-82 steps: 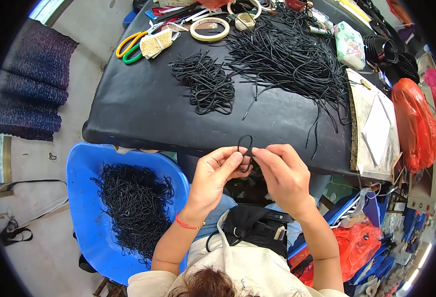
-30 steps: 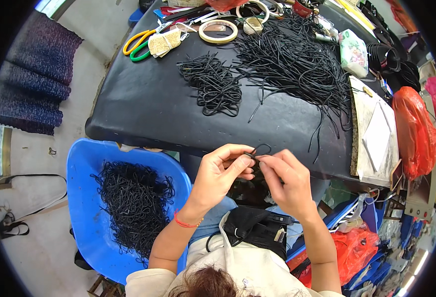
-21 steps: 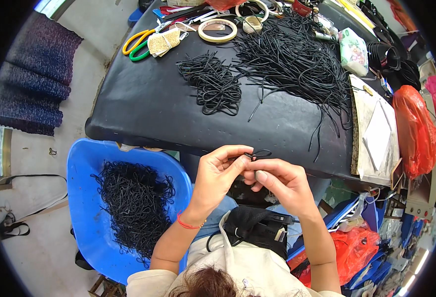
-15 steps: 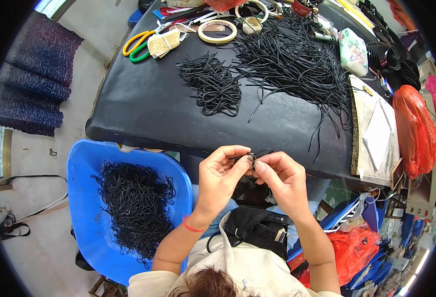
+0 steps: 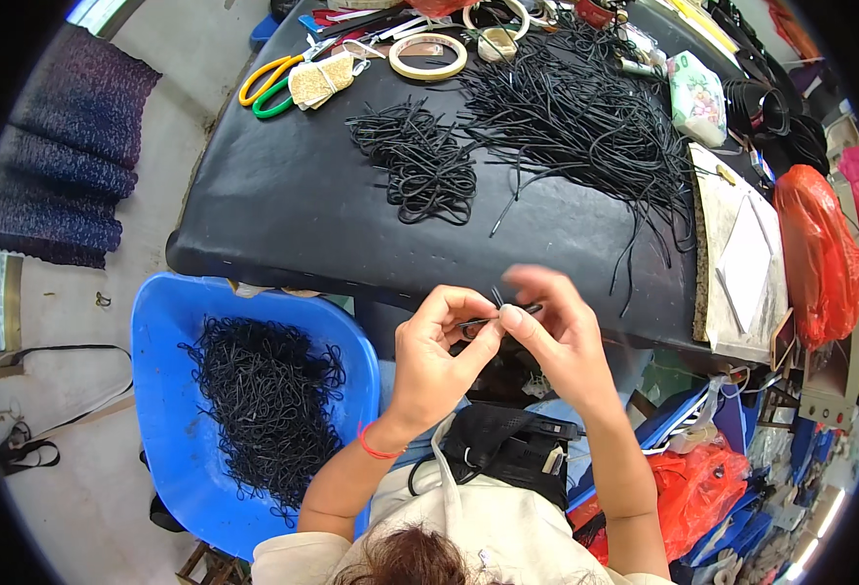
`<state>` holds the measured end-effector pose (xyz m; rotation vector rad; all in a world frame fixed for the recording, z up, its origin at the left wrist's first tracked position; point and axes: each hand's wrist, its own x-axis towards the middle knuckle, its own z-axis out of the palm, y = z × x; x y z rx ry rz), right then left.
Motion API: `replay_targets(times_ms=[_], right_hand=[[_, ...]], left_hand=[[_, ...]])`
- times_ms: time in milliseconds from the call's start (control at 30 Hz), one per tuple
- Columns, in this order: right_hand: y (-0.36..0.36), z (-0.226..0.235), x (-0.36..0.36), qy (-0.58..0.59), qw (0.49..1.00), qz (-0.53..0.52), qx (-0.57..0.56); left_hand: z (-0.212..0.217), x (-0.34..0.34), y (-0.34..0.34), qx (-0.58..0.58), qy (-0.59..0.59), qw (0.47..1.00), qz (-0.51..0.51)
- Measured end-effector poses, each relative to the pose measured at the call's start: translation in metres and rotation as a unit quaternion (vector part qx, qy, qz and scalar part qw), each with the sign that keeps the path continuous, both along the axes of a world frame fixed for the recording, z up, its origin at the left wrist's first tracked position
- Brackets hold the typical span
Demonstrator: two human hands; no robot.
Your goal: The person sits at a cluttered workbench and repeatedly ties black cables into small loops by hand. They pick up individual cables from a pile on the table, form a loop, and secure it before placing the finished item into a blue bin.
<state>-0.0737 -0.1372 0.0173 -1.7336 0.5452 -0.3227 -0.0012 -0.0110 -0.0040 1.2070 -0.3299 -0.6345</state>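
In front of my body, just beyond the table's near edge, a short black cord (image 5: 496,295) is held between my two hands. My left hand (image 5: 439,356) pinches it between thumb and fingertips, with part of the cord looping behind the thumb. The thumb of my right hand (image 5: 568,346) presses at the same spot, while its upper fingers are raised and smeared by motion. My fingers hide most of the cord's middle. On the table lie a small heap of looped black cords (image 5: 415,161) and a larger spread of loose black cords (image 5: 585,127).
A blue tub (image 5: 161,409) holding many looped black cords (image 5: 264,400) stands left of me, below the black table (image 5: 273,214). Scissors (image 5: 271,86), a tape roll (image 5: 428,57) and a white board (image 5: 741,263) lie on the table. Red plastic bags (image 5: 821,258) are at the right.
My right hand's fingers have lifted up and away from the cord, while its thumb stays close. A cord end now sticks up between the hands. My left hand keeps its pinch.
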Motion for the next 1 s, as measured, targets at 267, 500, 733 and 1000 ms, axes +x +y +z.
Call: replay_targets(times_ms=[267, 500, 733, 1000], right_hand=[[0.002, 0.006, 0.002, 0.010, 0.958, -0.060, 0.280], [0.011, 0.006, 0.004, -0.021, 0.954, -0.093, 0.284], [0.010, 0.005, -0.001, -0.007, 0.977, -0.030, 0.213], [0.009, 0.000, 0.001, -0.030, 0.985, -0.075, 0.154]], left_hand=[[0.014, 0.007, 0.010, 0.035, 0.108, 0.982, -0.149], [0.009, 0.000, 0.004, 0.023, 0.112, 0.986, -0.122], [0.008, 0.004, 0.010, 0.045, 0.064, 0.978, -0.192], [0.012, 0.001, 0.011, 0.055, 0.043, 0.980, -0.187]])
